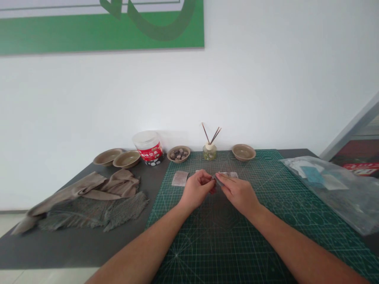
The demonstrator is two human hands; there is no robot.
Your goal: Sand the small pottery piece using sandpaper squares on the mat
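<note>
My left hand (197, 186) and my right hand (240, 194) meet over the middle of the green cutting mat (201, 244). Both have their fingertips closed in a pinch, close together. Whatever lies between them is too small and blurred to name. A small pale square pouch (179, 178) rests flat on the mat to the left of my left hand. Behind my right fingers, more pale pouches (233, 174) show in part.
Along the wall stand a bowl of brown nuts (179, 154), a reed diffuser (209, 150), an empty bowl (243, 152), a red-labelled plastic jar (149, 148) and two stacked-edge bowls (126, 159). Crumpled cloth (97, 201) lies left, a clear plastic bag (340, 189) right.
</note>
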